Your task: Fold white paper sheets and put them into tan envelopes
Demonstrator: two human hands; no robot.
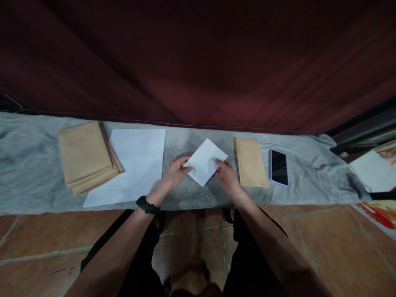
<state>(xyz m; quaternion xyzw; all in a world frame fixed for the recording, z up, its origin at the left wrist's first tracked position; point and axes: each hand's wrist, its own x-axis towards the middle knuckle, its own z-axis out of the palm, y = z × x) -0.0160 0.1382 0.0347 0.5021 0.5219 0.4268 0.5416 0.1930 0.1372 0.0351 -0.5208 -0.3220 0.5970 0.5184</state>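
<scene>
A folded white sheet of paper is held at a slant in front of me, above the grey cloth. My left hand pinches its left corner between thumb and fingers. At its right side, my right hand grips the edge, thumb on top. Left of my hands lie large white sheets, partly covered by a stack of brown envelopes. Just right of my right hand is a smaller pile of brown envelopes.
A phone in a purple case lies right of the small envelope pile. Grey cloth covers the narrow surface. A dark red curtain hangs behind it. Printed papers are at the far right, above the tiled floor.
</scene>
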